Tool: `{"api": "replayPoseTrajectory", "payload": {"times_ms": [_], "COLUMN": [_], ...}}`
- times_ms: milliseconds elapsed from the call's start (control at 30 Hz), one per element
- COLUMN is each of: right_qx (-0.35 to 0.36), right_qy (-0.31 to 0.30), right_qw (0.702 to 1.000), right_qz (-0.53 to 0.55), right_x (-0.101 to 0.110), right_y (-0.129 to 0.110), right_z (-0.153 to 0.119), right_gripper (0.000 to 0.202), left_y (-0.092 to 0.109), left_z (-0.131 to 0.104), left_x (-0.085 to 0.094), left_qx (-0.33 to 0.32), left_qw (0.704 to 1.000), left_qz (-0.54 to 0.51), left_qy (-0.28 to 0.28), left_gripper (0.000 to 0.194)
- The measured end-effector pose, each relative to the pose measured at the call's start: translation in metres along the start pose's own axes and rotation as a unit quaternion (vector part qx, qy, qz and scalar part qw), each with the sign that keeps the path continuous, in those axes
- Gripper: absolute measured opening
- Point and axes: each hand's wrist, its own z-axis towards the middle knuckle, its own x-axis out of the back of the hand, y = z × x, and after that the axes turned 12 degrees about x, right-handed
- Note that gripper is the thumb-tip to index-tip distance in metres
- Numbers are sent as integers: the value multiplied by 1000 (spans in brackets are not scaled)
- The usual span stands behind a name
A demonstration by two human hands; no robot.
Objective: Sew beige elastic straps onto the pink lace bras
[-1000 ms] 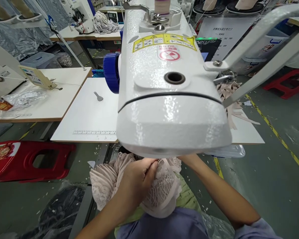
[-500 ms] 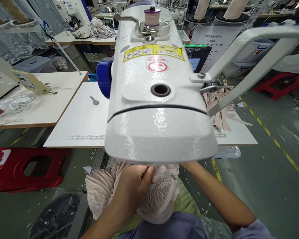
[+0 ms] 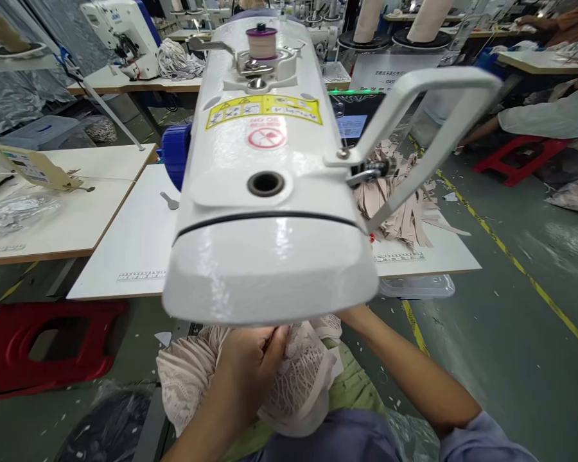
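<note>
The left hand is pinching beige lace fabric between thumb and curled fingers above the lap, while the sewing machine is mostly hiding the right hand, whose grip I cannot tell.

Red sign: on the machine we make out a blurred NO OIL above a ringed symbol.
Yellow sticker: atop the machine, we see pictograms, too small to tell.
Sheet: behind the machine, to its right, we see Chinese characters, too blurred to read.
Screen: just behind the machine's right side, its lines escape us.
</note>
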Motion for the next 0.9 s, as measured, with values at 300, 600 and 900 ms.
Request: {"api": "replayPoseTrajectory", "payload": {"times_ms": [300,600,900], "right_qx": [51,62,52], "right_qy": [15,51,50], "right_qw": [994,988,990], "right_qz": [-95,-128,-124], "right_x": [-11,-20,-19], "right_y": [11,16,17], "right_z": [6,6,6], "right_gripper": [3,6,13], "left_y": [-24,-32,-24], "left_z": [-10,-12,-11], "left_x": [6,8,3], "left_qx": [-3,-23,-75], "left_qw": [998,993,989], "left_qz": [54,82,81], "left_qy": [34,81,100], "left_gripper": [30,28,29]}}
